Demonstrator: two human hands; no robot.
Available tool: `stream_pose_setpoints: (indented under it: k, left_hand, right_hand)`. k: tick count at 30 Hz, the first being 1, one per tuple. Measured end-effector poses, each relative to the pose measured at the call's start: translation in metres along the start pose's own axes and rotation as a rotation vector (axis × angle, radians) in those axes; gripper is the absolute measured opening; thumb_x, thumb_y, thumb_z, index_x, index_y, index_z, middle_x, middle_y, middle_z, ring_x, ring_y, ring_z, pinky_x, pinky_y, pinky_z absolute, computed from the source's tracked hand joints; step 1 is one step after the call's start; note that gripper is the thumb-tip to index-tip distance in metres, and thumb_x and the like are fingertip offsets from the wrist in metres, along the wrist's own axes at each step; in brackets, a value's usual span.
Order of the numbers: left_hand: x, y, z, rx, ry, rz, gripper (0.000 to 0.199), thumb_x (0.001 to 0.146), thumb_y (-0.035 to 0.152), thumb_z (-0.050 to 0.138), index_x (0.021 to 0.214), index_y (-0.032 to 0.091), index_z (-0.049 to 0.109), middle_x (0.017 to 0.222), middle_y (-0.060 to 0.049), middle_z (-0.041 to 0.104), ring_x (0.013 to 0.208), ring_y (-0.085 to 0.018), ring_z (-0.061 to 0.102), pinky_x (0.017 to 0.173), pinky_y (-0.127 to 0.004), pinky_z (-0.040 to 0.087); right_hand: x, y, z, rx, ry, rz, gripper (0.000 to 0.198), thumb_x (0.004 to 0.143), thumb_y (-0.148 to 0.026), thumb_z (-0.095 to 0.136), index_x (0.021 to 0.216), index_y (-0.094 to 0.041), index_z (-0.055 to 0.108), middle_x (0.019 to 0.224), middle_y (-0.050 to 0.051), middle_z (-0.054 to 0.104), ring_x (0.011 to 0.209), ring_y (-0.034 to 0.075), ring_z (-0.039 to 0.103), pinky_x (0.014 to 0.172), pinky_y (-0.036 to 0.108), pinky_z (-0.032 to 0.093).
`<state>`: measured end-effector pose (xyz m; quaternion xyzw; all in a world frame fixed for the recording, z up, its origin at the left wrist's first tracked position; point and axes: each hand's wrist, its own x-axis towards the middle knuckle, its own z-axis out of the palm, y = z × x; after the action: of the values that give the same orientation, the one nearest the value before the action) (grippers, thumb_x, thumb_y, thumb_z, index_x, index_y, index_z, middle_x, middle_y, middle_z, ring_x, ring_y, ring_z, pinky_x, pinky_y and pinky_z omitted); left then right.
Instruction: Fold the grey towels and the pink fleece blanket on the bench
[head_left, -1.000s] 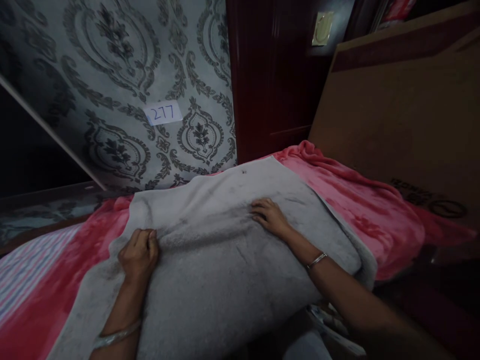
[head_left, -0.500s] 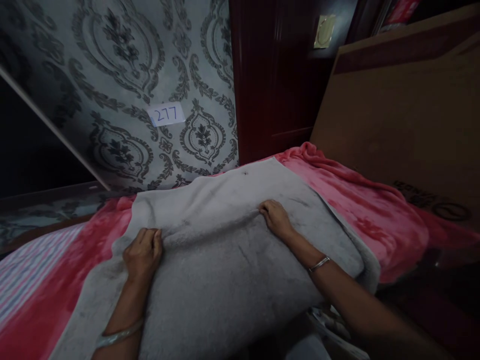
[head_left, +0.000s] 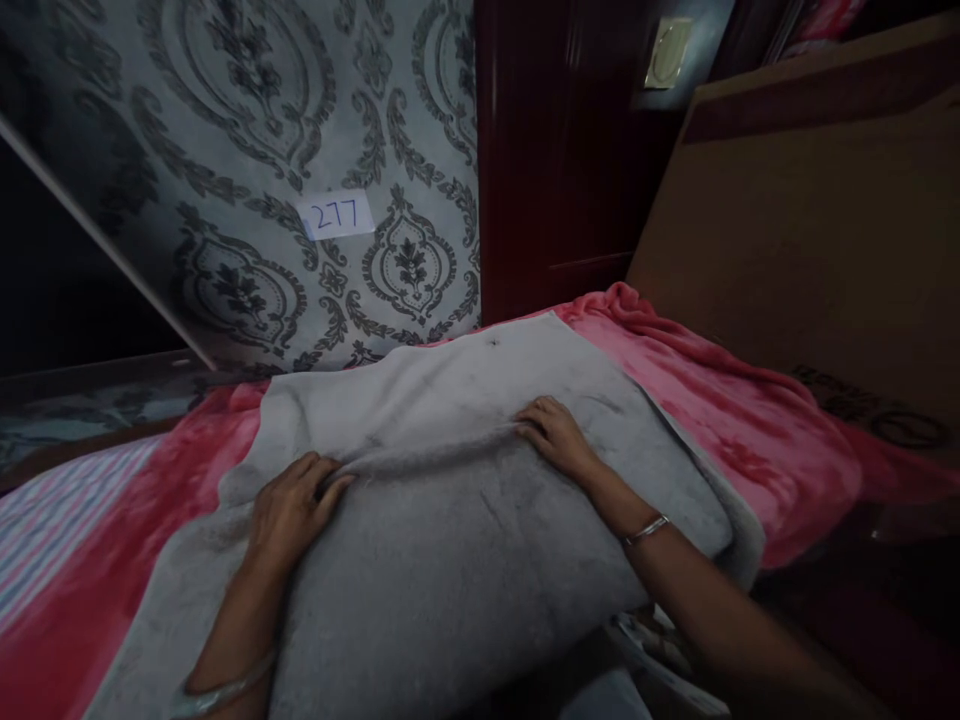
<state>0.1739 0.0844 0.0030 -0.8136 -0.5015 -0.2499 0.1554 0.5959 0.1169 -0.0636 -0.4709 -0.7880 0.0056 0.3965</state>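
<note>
A grey plush blanket (head_left: 450,560) lies spread before me, with a raised crease running across its middle. At the left end of this crease, my left hand (head_left: 295,505) has the fabric loosely pinched between thumb and fingertips, the thumb stretched out. My right hand (head_left: 556,437) pinches the same crease farther right, its thumb below and its fingers above. Beyond the crease the cloth looks paler and fairly flat, with a small dark mark near the far edge. The fingertips' undersides are hidden.
Under the grey cloth lies a red and pink blanket (head_left: 750,440), bunched toward the right. A striped sheet (head_left: 75,520) shows at left. Patterned wallpaper (head_left: 420,230) with a paper label (head_left: 337,214) rises behind. A large cardboard box (head_left: 810,230) stands at right.
My left hand has loosened from a fist, its thumb now extended, and moved slightly right. The right-hand fingers have straightened a little at the crease. The view has shifted slightly.
</note>
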Motion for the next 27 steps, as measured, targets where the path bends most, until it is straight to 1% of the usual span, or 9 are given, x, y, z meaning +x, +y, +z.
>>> stream_pose_setpoints:
  k: [3,5,9,13,15,18,20,23,27]
  left_hand:
    - [0.002,0.000,0.003,-0.015,-0.035,-0.033,0.047,0.096,0.056,0.037,0.085,0.021,0.066,0.085,-0.005,0.070,0.082,-0.020,0.067,0.073,-0.029,0.049]
    - [0.003,0.001,0.004,-0.010,-0.049,-0.086,0.045,0.096,0.055,0.036,0.086,0.020,0.064,0.084,-0.006,0.070,0.082,-0.021,0.068,0.074,-0.030,0.049]
    - [0.005,0.001,0.003,0.033,-0.099,-0.235,0.045,0.091,0.057,0.037,0.091,0.020,0.064,0.088,-0.008,0.073,0.082,-0.023,0.069,0.070,-0.031,0.049]
    - [0.006,0.000,0.004,0.017,-0.180,-0.273,0.045,0.088,0.058,0.037,0.089,0.021,0.064,0.087,-0.008,0.073,0.081,-0.024,0.069,0.069,-0.031,0.048]
    - [0.007,-0.001,0.006,0.006,-0.211,-0.283,0.046,0.087,0.059,0.037,0.089,0.021,0.064,0.086,-0.008,0.073,0.081,-0.024,0.069,0.068,-0.031,0.047]
    - [0.007,-0.003,0.010,0.010,-0.227,-0.300,0.047,0.087,0.058,0.036,0.090,0.021,0.064,0.087,-0.009,0.074,0.082,-0.024,0.069,0.069,-0.031,0.047]
    - [0.007,-0.004,0.011,0.014,-0.227,-0.307,0.047,0.087,0.058,0.037,0.092,0.021,0.065,0.090,-0.010,0.075,0.083,-0.025,0.069,0.069,-0.032,0.047]
    - [0.007,-0.005,0.011,0.005,-0.248,-0.307,0.045,0.086,0.058,0.040,0.093,0.021,0.065,0.088,-0.009,0.074,0.081,-0.024,0.068,0.068,-0.031,0.046]
    - [0.010,0.000,0.007,-0.023,-0.209,-0.326,0.039,0.084,0.055,0.043,0.087,0.023,0.064,0.081,-0.007,0.071,0.075,-0.023,0.065,0.065,-0.030,0.044]
  right_hand:
    - [0.001,-0.002,-0.005,-0.028,-0.033,0.013,0.016,0.091,-0.035,0.068,0.097,-0.020,0.071,0.094,0.008,0.062,0.093,0.024,0.054,0.082,0.037,0.042]
    - [0.002,-0.004,-0.007,-0.039,-0.036,0.022,0.010,0.093,-0.029,0.065,0.092,-0.020,0.070,0.093,0.008,0.062,0.093,0.023,0.054,0.082,0.036,0.041]
    - [0.004,-0.006,-0.006,-0.053,-0.005,0.070,0.010,0.095,-0.025,0.062,0.091,-0.020,0.070,0.092,0.008,0.064,0.093,0.023,0.055,0.084,0.036,0.041]
    - [0.006,-0.003,-0.004,-0.046,-0.037,0.110,0.009,0.094,-0.025,0.064,0.092,-0.021,0.071,0.091,0.006,0.066,0.093,0.022,0.057,0.084,0.035,0.042]
    - [0.006,0.002,-0.006,-0.027,0.019,0.152,0.009,0.094,-0.023,0.062,0.092,-0.021,0.071,0.091,0.006,0.067,0.093,0.022,0.059,0.085,0.035,0.043]
    - [0.006,0.015,-0.020,-0.023,0.211,0.273,0.014,0.092,-0.018,0.056,0.092,-0.020,0.070,0.092,0.007,0.069,0.094,0.023,0.060,0.087,0.036,0.044]
    - [0.002,0.025,-0.033,-0.039,0.293,0.349,0.017,0.090,-0.015,0.054,0.092,-0.020,0.070,0.093,0.008,0.069,0.095,0.023,0.060,0.089,0.037,0.045]
    - [-0.011,0.042,-0.054,-0.069,0.237,0.381,0.020,0.083,-0.013,0.057,0.095,-0.019,0.071,0.097,0.009,0.070,0.098,0.025,0.060,0.091,0.039,0.046]
    - [-0.033,0.058,-0.069,-0.094,0.074,0.247,0.033,0.078,-0.018,0.068,0.111,-0.019,0.072,0.119,0.011,0.069,0.114,0.027,0.058,0.101,0.045,0.043]
